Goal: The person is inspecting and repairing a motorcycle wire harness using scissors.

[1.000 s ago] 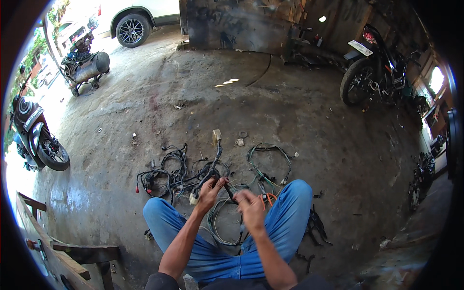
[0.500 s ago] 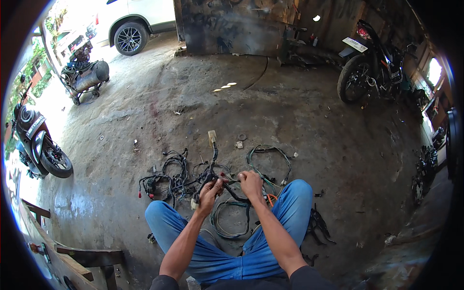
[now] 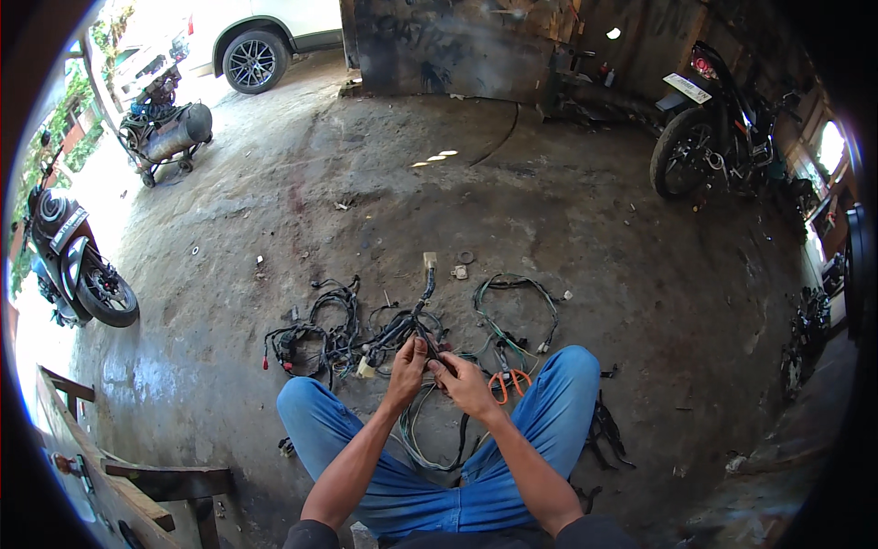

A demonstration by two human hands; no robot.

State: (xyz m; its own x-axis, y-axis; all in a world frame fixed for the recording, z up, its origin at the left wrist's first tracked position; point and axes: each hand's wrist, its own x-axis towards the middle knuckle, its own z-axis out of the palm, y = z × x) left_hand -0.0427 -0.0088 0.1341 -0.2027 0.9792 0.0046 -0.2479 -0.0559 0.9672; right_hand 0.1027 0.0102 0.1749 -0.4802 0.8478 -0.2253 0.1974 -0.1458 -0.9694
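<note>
My left hand [image 3: 408, 368] pinches a dark branch of a wiring harness [image 3: 422, 309] between my knees, with a pale plastic connector [image 3: 430, 261] at its far end. My right hand [image 3: 458, 382] grips the same harness just right and below, fingers curled close to my left. Tangled black wire looms [image 3: 320, 329] lie on the ground to the left. A loop of thin green and dark wires [image 3: 514, 278] lies to the right. An orange-handled tool [image 3: 510, 384] rests beside my right hand, near my blue-jeaned right knee.
A wooden bench [image 3: 137, 476] stands close at left, with a scooter [image 3: 87, 274] beyond it. An air compressor [image 3: 174, 128], white car [image 3: 274, 37] and metal panel [image 3: 457, 55] are at the back. A motorcycle [image 3: 704, 137] stands at back right; black strips [image 3: 608, 430] lie beside my right knee.
My right hand has come in leftward and down, beside my left, after moving up a half second ago. The harness branch now sits between both hands, its connector shifted slightly right.
</note>
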